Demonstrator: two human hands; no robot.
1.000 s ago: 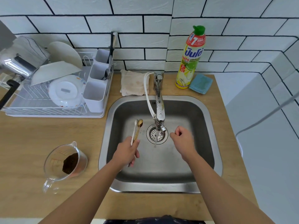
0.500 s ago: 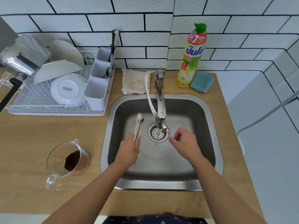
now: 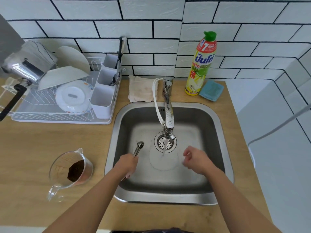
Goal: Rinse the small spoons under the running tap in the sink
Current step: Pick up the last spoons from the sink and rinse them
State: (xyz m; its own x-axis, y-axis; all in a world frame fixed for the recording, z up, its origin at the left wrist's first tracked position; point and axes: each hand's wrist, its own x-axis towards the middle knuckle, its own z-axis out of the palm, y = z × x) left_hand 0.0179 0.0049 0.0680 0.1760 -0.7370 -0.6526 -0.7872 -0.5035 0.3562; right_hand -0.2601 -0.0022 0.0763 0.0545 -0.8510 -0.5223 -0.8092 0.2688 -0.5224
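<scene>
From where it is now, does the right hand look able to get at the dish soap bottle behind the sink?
Probably yes. The right hand holds nothing, and only open sink and bare counter lie between it and the dish soap bottle; the tap stands off to the left of that path.

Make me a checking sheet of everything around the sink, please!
Surface: wooden counter around a steel sink.
Job's things: small spoons beside the stream from the tap, not under it.
Clutter: dish rack, measuring jug, cloth, dish soap bottle, blue sponge.
Hands: left hand grips the spoons; right hand holds nothing.
Cables: white hose on the tap.
Surroundings: white tiled wall.
</scene>
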